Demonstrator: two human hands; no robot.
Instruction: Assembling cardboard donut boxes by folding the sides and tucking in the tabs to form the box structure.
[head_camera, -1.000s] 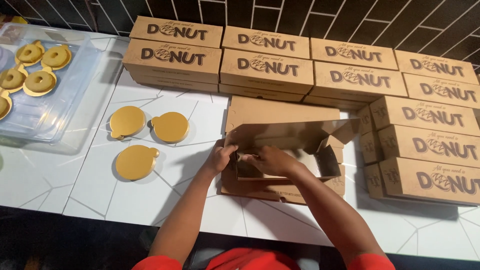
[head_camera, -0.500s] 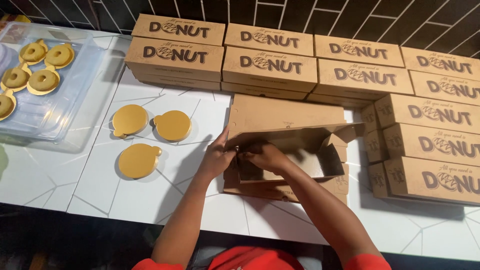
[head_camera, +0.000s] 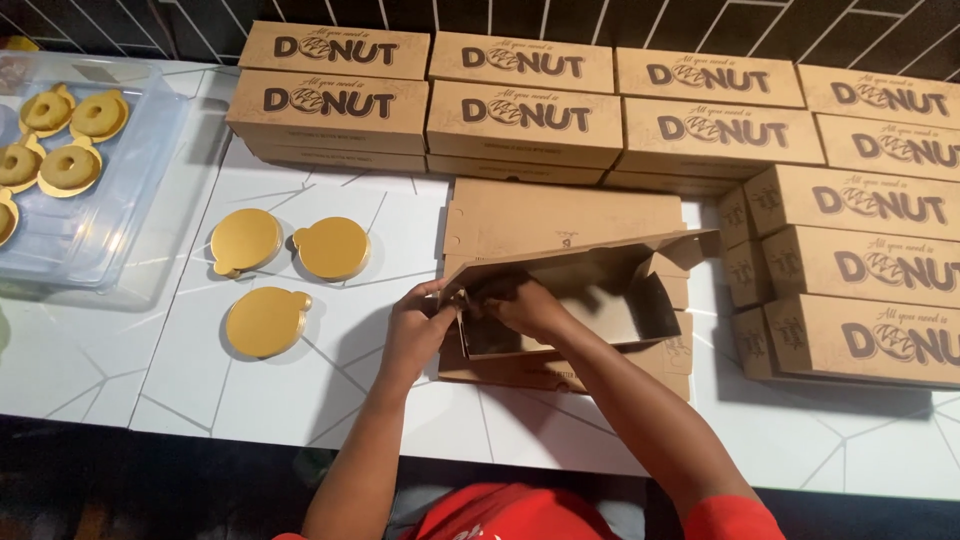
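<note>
left hand (head_camera: 418, 325) pinching the box (head_camera: 560, 300) left wall, right hand (head_camera: 520, 305) curled inside against it; best pressed square, flaps tucked flat.

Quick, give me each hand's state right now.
Left hand: closed on the left end wall of the open cardboard box.
Right hand: inside the box, grip cannot be told.

Your right hand's (head_camera: 520, 305) fingertips were hidden inside the half-folded box (head_camera: 570, 300). The donut tray (head_camera: 130, 190) and rightmost stacked boxes (head_camera: 880, 260) were cut off by the frame edges; box interior too dark to tell.
</note>
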